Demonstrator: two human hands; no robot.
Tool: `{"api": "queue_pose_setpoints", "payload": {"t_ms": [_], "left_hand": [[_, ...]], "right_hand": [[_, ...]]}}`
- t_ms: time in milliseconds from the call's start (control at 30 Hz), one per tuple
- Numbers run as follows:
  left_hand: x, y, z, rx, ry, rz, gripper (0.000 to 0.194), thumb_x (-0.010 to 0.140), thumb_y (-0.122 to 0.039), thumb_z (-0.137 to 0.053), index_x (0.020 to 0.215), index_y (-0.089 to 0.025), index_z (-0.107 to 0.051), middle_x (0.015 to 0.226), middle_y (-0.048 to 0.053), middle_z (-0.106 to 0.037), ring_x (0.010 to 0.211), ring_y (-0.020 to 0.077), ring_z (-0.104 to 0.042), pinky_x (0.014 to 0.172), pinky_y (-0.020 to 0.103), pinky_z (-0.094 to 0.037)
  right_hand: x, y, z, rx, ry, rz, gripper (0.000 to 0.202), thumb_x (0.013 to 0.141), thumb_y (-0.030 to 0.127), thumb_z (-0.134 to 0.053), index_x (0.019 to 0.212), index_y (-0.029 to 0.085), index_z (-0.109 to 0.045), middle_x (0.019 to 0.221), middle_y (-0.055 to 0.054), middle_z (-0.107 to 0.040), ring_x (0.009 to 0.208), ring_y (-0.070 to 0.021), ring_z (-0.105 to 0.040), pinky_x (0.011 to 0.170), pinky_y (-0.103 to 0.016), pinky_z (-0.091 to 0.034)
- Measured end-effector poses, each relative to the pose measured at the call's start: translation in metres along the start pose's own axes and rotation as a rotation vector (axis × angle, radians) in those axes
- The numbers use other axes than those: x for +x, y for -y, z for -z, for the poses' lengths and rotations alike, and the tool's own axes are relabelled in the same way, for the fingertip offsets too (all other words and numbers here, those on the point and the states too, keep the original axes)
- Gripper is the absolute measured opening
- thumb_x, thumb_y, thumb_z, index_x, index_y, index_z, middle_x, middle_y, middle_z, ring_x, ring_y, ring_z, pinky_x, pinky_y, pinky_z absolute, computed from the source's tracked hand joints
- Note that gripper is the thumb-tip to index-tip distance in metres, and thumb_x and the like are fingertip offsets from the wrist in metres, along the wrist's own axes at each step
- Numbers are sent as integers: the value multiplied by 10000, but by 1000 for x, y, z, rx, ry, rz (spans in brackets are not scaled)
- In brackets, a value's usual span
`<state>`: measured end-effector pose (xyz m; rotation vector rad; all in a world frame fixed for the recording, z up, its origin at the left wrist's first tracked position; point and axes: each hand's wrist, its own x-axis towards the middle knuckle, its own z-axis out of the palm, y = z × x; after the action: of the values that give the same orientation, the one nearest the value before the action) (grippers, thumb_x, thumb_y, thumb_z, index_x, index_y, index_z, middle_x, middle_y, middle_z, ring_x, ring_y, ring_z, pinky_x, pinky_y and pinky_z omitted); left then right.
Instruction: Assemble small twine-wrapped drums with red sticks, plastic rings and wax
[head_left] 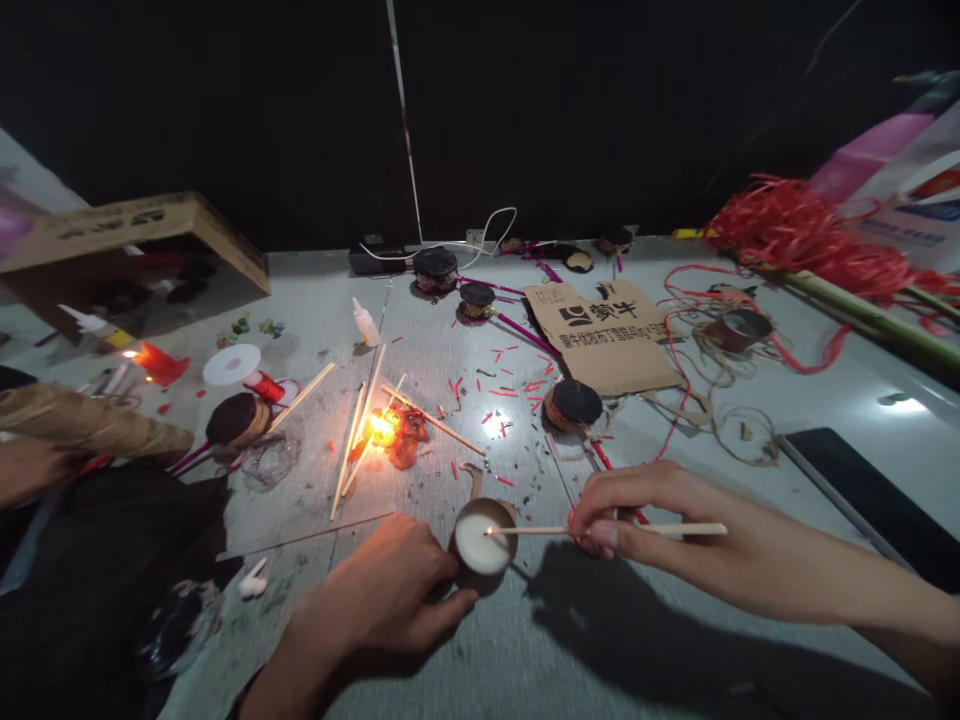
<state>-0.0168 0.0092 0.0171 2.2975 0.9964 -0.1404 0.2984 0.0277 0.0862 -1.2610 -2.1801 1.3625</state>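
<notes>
My left hand (386, 590) lies curled at the left side of a small round brown cup (507, 517) with a smooth white inside. Its thumb is in front and its fingers reach round the side. Between the thumb and fingers of my right hand (637, 515) is a thin wooden stick (534, 531), held level. The stick's glowing tip sits over the middle of the white surface; whether it touches cannot be made out. Beyond the cup, a bright flame (382, 428) burns by a red melted lump (409, 450), with several thin sticks (355, 435) around it.
Several small black-topped drums (576, 402) lie about with a flattened cardboard piece (611, 340). A phone (870, 500) and red string bundle (802, 230) are right. A glue bottle (365, 322) stands behind. Another person's hand (34, 470) is at far left near a brown roll (90, 415).
</notes>
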Motion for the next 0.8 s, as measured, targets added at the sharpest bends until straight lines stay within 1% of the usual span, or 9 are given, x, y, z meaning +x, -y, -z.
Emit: {"api": "queue_pose_setpoints", "payload": {"t_ms": [100,233,400,533,600,733,800], "left_hand": [[-1,0,0,-3,-18,-10,307,977,-341,-616,716,-188,-668,591,-12,-584,516,107,-352,545,326,-193],[-2,0,-1,-10,-36,-20,348,993,-359,-601,698,-189,-672,574,-13,-571,504,110,-338,542,338,-201],[-3,0,-2,-29,-34,-16,347,1002,-334,-597,695,-186,-665,579,-12,-583,504,104,-380,535,327,-218],[-2,1,-2,7,-18,-30,340,992,-329,-610,690,-183,-661,590,-6,-605,503,103,-376,551,329,-219],[-1,2,-2,9,-8,-21,331,978,-328,-623,685,-179,-664,587,-1,-604,496,101,-369,547,324,-223],[0,2,-2,-13,1,5,335,971,-327,-624,671,-182,-657,559,-5,-576,484,99,-334,543,313,-241],[-1,2,-1,-15,10,11,331,957,-319,-633,656,-183,-648,541,-11,-557,478,99,-314,537,310,-243]], "right_hand": [[0,2,1,0,-16,6,339,1050,572,-633,1068,299,-834,1014,-24,-821,929,-220,-746,866,-321,-581],[-2,4,2,4,-12,-9,335,1049,569,-631,1064,304,-835,1011,-29,-821,937,-235,-750,856,-336,-583],[-2,2,1,-9,6,-8,317,1055,556,-633,1074,309,-831,1010,-22,-817,940,-230,-746,860,-334,-577],[-4,0,0,-12,-22,-13,326,1042,577,-647,1108,316,-831,1056,-32,-817,960,-237,-748,884,-350,-585],[-6,0,1,-25,-36,-7,326,1040,584,-643,1100,324,-830,1039,-29,-815,955,-234,-752,891,-355,-588],[-10,1,7,-46,-95,7,265,1030,567,-668,1094,363,-826,1051,-10,-812,972,-229,-760,872,-340,-595],[-14,0,11,-36,-112,7,248,1032,548,-670,1081,362,-827,1061,-15,-809,968,-235,-762,851,-340,-601]]}}
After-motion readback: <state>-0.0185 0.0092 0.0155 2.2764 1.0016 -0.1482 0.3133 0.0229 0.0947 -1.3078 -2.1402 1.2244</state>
